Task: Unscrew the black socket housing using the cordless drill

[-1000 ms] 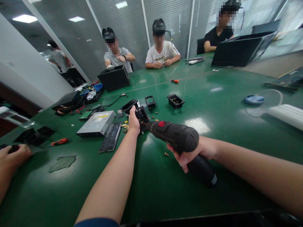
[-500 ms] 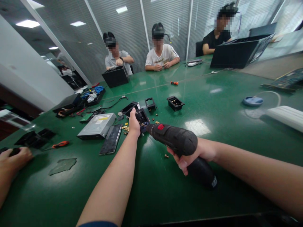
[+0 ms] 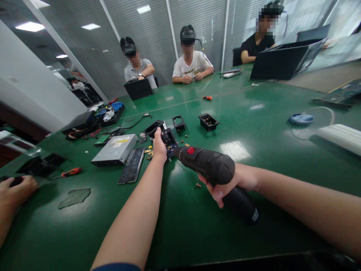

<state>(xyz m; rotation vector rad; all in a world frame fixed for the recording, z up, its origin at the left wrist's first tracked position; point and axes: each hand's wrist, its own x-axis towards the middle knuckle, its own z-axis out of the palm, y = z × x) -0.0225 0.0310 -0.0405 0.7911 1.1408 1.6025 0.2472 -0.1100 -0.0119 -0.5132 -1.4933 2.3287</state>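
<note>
My left hand is closed around the near side of a small black socket box, whose open face shows metal and blue parts inside. In my right hand is a black cordless drill with a red switch, gripped by its handle. The drill's nose points left into the box; its tip is hidden against the box. Brass pieces and small screws lie around the box. Just beyond it are a black frame and another black housing. A second socket box with brass contacts stands farther right.
A silver disc drive and a dark phone-like slab lie left of my forearm. A co-worker's hand is at the left edge, near an orange screwdriver. Several people sit across the green table. Loose screws lie before the drill.
My hands, the box and the drill stay nearly in place. Across the table, the person at left has shifted their arms, and the black case before them has tilted a little.
</note>
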